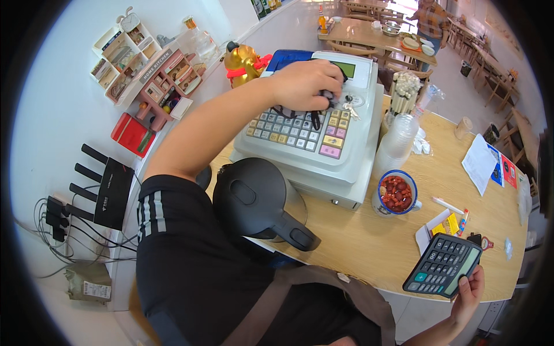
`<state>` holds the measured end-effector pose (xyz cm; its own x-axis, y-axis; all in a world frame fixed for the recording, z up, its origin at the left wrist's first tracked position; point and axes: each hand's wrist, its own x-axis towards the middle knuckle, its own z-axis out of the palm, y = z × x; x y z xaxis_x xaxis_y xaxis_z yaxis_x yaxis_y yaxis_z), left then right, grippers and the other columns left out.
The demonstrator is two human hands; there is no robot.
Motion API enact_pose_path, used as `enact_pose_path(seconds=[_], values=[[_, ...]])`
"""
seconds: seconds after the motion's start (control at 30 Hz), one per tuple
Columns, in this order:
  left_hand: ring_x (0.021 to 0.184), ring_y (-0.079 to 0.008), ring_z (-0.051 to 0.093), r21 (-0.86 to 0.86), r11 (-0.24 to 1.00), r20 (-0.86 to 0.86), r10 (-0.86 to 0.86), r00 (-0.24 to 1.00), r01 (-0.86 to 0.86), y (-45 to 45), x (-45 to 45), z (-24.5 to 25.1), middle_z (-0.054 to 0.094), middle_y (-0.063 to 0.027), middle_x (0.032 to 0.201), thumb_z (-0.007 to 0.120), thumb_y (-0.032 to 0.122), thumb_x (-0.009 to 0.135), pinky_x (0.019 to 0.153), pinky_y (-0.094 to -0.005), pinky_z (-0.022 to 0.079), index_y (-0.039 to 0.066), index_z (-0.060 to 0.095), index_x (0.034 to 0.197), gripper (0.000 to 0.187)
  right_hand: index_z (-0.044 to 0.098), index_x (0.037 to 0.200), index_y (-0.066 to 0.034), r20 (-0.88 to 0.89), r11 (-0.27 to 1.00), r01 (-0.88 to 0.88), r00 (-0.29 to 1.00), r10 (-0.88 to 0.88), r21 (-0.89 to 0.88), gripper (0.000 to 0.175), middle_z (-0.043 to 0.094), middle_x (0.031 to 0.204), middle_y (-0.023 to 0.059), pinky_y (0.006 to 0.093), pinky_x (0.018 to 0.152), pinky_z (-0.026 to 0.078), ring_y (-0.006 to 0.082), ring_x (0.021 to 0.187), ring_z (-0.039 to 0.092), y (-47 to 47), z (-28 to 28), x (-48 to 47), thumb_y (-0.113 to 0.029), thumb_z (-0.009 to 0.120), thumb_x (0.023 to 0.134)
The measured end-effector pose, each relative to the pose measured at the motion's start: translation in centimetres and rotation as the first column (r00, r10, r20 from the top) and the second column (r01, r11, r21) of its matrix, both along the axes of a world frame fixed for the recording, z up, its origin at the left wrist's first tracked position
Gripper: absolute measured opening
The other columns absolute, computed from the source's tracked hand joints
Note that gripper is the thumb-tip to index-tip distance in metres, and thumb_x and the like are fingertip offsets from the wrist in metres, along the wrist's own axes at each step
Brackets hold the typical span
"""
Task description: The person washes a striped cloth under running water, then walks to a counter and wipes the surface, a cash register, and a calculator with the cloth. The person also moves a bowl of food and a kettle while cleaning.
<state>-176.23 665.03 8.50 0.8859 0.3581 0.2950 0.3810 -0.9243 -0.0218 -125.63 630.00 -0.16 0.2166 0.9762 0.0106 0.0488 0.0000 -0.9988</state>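
Observation:
My left hand [309,84] reaches over the upper part of a white cash register [363,158], its fingers curled around a dark bundle with black straps [316,121]. Most of that bundle is hidden under the palm, so its kind is unclear. Keys [352,110] hang from the register's lock just right of my fingers. In my right hand [469,287] is a dark desk calculator [443,264], tilted above the table's near edge, the thumb on its display side. Between my arms stands an electric kettle [253,194] with a black lid and handle.
A mug [396,192] of red dates and berries stands beside the register. Behind it are stacked plastic cups [396,138] and a holder of wrapped straws [404,93]. A golden figurine [242,65], a router [113,194] and cables are leftward. A person [430,19] stands beyond.

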Motion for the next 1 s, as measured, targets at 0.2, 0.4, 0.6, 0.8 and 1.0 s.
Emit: enact_pose_path(seconds=[0.2, 0.4, 0.6, 0.8, 1.0], values=[[0.108, -0.0293, 0.061, 0.008, 0.886, -0.124, 0.461, 0.879, -0.463, -2.1, -7.9, 1.7, 0.063, -0.0050, 0.110, 0.071, 0.018, 0.078, 0.091, -0.0415, 0.053, 0.011, 0.072, 0.094, 0.017, 0.053, 0.108, -0.0055, -0.030, 0.996, -0.038, 0.999, 0.036, -0.074, 0.025, 0.060, 0.094, -0.0002, 0.0215, 0.083, 0.039, 0.0065, 0.086, 0.050, 0.1, 0.8, 0.2, -0.021, 0.069, 0.097], [0.104, -0.0322, 0.065, -0.038, 0.970, 0.029, 0.240, 0.970, -0.239, 0.3, 0.0, 0.3, 0.065, -0.0095, 0.109, 0.075, 0.024, 0.085, 0.087, -0.0431, 0.054, 0.011, 0.066, 0.107, 0.027, 0.053, 0.108, -0.0054, 0.003, 0.994, -0.105, 0.994, 0.105, -0.029, 0.024, 0.060, 0.095, 0.0000, 0.0218, 0.084, 0.039, 0.0070, 0.087, 0.050, 1.1, 1.2, 0.2, -0.022, 0.068, 0.098], [0.106, -0.0291, 0.063, 0.058, 0.973, -0.026, 0.224, 0.974, -0.223, -1.3, -2.6, 0.3, 0.064, -0.0059, 0.107, 0.079, 0.022, 0.085, 0.091, -0.0402, 0.052, 0.011, 0.074, 0.099, 0.018, 0.053, 0.108, -0.0053, 0.000, 0.995, -0.103, 0.995, 0.103, 0.008, 0.023, 0.058, 0.093, -0.0007, 0.0219, 0.084, 0.039, 0.0068, 0.087, 0.049, 1.7, 0.6, 0.1, -0.021, 0.067, 0.099], [0.103, -0.0281, 0.065, 0.001, 0.913, -0.151, 0.402, 0.903, -0.407, -1.8, -6.5, 2.5, 0.066, -0.0055, 0.102, 0.079, 0.025, 0.084, 0.086, -0.0411, 0.054, 0.014, 0.077, 0.099, 0.018, 0.052, 0.107, -0.0040, -0.078, 0.998, -0.052, 0.996, 0.049, -0.032, 0.024, 0.050, 0.092, -0.0013, 0.0232, 0.086, 0.039, 0.0087, 0.089, 0.048, 0.5, -0.3, 0.7, -0.018, 0.069, 0.095], [0.101, -0.0307, 0.066, -0.038, 0.937, -0.148, 0.337, 0.930, -0.346, -0.7, 3.4, 1.3, 0.065, -0.0070, 0.102, 0.078, 0.027, 0.086, 0.086, -0.0417, 0.054, 0.008, 0.073, 0.096, 0.022, 0.053, 0.109, -0.0025, -0.077, 0.996, -0.086, 0.993, 0.086, 0.002, 0.025, 0.057, 0.095, 0.0011, 0.0231, 0.086, 0.039, 0.0086, 0.089, 0.050, 1.2, -0.2, -0.1, -0.018, 0.069, 0.096]])
